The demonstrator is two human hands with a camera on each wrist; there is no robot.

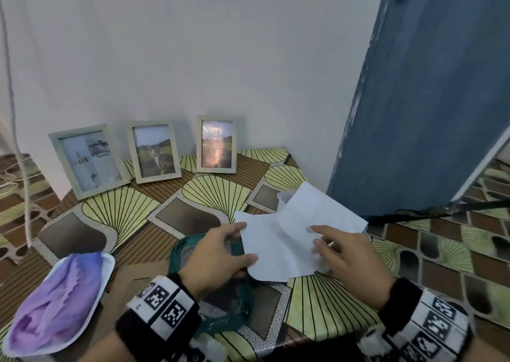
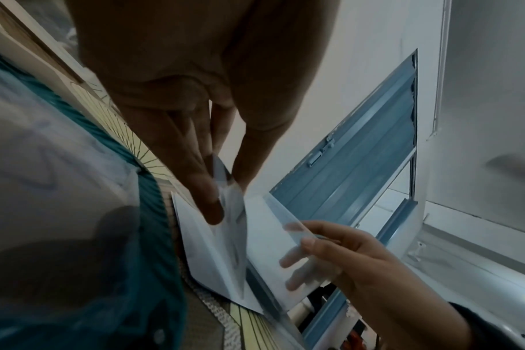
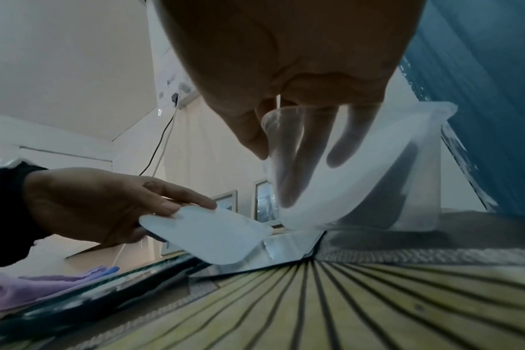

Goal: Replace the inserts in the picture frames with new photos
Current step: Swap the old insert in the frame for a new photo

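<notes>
Three pale wooden picture frames [image 1: 88, 163], [image 1: 154, 153], [image 1: 216, 147] lean on the wall at the back of the table, each with a photo inside. My left hand [image 1: 248, 241] [image 2: 225, 196] [image 3: 183, 206] pinches the left edge of a white sheet, a photo [image 1: 276, 248] [image 2: 201, 248] [image 3: 207, 234] seen from its blank back, just above the table. My right hand [image 1: 314, 240] [image 2: 303, 246] [image 3: 285, 161] grips a clear plastic sleeve [image 1: 317, 207] [image 2: 273, 236] [image 3: 360, 189] holding more white sheets; its fingers show through the plastic. The two hands are close together.
A purple photo [image 1: 55, 301] lies at the front left of the patterned table [image 1: 138, 210]. A teal-edged sheet [image 1: 226, 306] lies under my left wrist. A blue door [image 1: 427, 99] stands close on the right, and a white cord [image 1: 16, 141] hangs at the left.
</notes>
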